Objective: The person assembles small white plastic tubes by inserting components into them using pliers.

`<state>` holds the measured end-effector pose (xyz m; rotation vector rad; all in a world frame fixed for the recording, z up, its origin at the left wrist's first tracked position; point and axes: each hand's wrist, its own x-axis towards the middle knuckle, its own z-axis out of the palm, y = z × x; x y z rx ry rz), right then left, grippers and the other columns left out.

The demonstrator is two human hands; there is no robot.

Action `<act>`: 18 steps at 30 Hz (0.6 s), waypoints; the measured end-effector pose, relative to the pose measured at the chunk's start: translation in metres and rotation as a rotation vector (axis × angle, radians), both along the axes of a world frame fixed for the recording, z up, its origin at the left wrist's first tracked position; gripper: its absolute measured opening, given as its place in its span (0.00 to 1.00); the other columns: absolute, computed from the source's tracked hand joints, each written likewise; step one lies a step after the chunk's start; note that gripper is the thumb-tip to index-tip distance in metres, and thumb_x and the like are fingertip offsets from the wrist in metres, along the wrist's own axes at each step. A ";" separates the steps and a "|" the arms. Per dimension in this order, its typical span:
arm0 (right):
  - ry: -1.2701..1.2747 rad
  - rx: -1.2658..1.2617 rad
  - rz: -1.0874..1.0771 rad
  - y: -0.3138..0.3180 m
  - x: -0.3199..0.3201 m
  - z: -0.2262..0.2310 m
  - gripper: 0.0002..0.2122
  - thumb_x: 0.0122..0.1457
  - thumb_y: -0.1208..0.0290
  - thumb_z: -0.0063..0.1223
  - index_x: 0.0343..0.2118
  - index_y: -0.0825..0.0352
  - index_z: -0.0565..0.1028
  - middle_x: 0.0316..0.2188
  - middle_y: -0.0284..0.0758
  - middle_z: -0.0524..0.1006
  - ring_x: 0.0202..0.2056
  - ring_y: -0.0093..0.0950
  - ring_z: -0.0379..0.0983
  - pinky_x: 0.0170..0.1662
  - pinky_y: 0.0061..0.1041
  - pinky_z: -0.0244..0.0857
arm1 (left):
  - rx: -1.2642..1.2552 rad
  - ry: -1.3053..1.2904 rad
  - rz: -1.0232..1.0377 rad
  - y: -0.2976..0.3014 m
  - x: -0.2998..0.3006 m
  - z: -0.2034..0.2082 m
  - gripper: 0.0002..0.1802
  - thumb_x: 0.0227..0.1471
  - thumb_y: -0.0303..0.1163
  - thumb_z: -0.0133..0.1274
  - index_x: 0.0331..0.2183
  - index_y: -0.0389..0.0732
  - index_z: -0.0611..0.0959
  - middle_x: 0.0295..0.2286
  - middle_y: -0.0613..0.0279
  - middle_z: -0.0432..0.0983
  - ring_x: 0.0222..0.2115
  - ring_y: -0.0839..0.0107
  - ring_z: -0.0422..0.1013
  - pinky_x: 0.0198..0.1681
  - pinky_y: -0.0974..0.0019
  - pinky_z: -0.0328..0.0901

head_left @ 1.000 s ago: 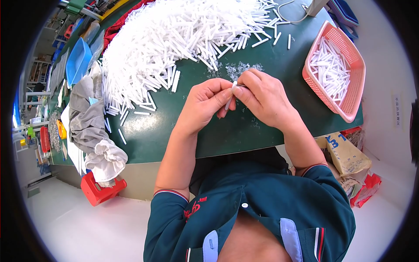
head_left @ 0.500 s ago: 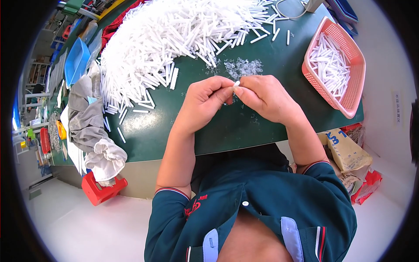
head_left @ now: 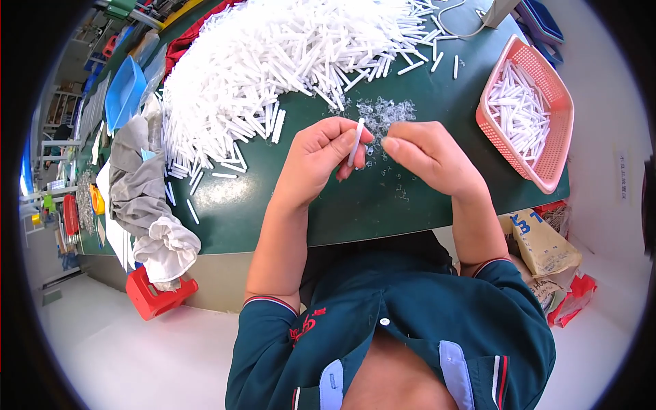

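Observation:
Between the thumb and fingers of my left hand [head_left: 313, 162] a slim white plastic tube [head_left: 357, 142] stands almost upright. My right hand [head_left: 437, 156] is a short way to its right, apart from the tube, with fingers curled in and thumb pressed to them; whatever they may pinch is hidden. Just beyond both hands lies a scatter of small clear plastic scraps [head_left: 391, 112]. A big heap of similar white tubes [head_left: 273, 58] spreads over the far left and middle of the green table [head_left: 403, 217]. More tubes lie inside a pink basket [head_left: 562, 133] to the right.
Grey and white cloth [head_left: 133, 167] drapes over the table's left side, near a light blue tray [head_left: 125, 92]. A red plastic container [head_left: 150, 301] is below the left edge. At far right a thin cable [head_left: 459, 34] curves on the table; paper bags [head_left: 543, 246] sit below the right edge.
My hands were together around a small white end; now they are apart. The right has moved to the right, and the tube in my left shows lengthwise.

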<state>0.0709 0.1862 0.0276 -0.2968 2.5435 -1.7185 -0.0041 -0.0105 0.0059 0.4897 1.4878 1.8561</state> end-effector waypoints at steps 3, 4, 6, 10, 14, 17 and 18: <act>0.008 0.096 -0.155 -0.004 -0.002 -0.001 0.11 0.57 0.67 0.51 0.24 0.70 0.71 0.16 0.38 0.69 0.18 0.31 0.64 0.24 0.27 0.59 | 0.073 -0.087 -0.030 -0.001 -0.003 -0.002 0.11 0.59 0.31 0.45 0.34 0.34 0.78 0.21 0.64 0.73 0.18 0.81 0.64 0.20 0.79 0.58; 0.031 0.124 -0.211 -0.006 -0.003 0.000 0.09 0.56 0.69 0.53 0.25 0.70 0.72 0.16 0.38 0.68 0.18 0.30 0.63 0.24 0.26 0.59 | 0.109 -0.134 -0.042 -0.002 -0.003 -0.002 0.11 0.59 0.32 0.45 0.34 0.34 0.78 0.21 0.63 0.73 0.17 0.80 0.64 0.20 0.78 0.58; 0.055 0.151 -0.265 -0.008 -0.003 0.000 0.08 0.55 0.70 0.55 0.27 0.70 0.72 0.16 0.37 0.68 0.18 0.29 0.63 0.24 0.25 0.59 | 0.136 -0.173 -0.046 -0.003 -0.003 -0.002 0.11 0.59 0.32 0.45 0.34 0.34 0.78 0.21 0.63 0.74 0.17 0.80 0.64 0.19 0.78 0.58; -0.010 -0.003 -0.316 -0.007 -0.005 -0.011 0.06 0.53 0.73 0.56 0.32 0.69 0.74 0.18 0.29 0.67 0.20 0.19 0.60 0.25 0.19 0.57 | 0.189 -0.266 -0.063 -0.002 -0.003 -0.002 0.12 0.59 0.32 0.45 0.34 0.33 0.78 0.21 0.61 0.74 0.15 0.78 0.64 0.17 0.78 0.58; -0.227 -0.324 -0.298 -0.010 -0.004 0.000 0.10 0.54 0.73 0.56 0.37 0.70 0.76 0.20 0.23 0.69 0.22 0.13 0.59 0.25 0.15 0.55 | 0.177 -0.280 -0.072 -0.002 -0.002 -0.003 0.12 0.59 0.32 0.45 0.34 0.33 0.78 0.20 0.61 0.74 0.15 0.79 0.64 0.17 0.78 0.57; -0.257 -0.391 -0.271 -0.013 -0.006 -0.002 0.11 0.56 0.74 0.52 0.41 0.71 0.74 0.22 0.24 0.71 0.16 0.08 0.55 0.17 0.10 0.47 | 0.163 -0.273 -0.107 -0.001 -0.003 -0.005 0.12 0.59 0.32 0.46 0.33 0.33 0.78 0.20 0.62 0.74 0.15 0.79 0.64 0.17 0.79 0.57; -0.262 -0.393 -0.271 -0.013 -0.005 -0.002 0.11 0.56 0.74 0.52 0.41 0.71 0.74 0.22 0.24 0.71 0.16 0.08 0.55 0.17 0.10 0.47 | 0.146 -0.263 -0.120 0.000 -0.003 -0.006 0.12 0.58 0.32 0.46 0.33 0.33 0.78 0.20 0.62 0.74 0.15 0.80 0.64 0.17 0.79 0.57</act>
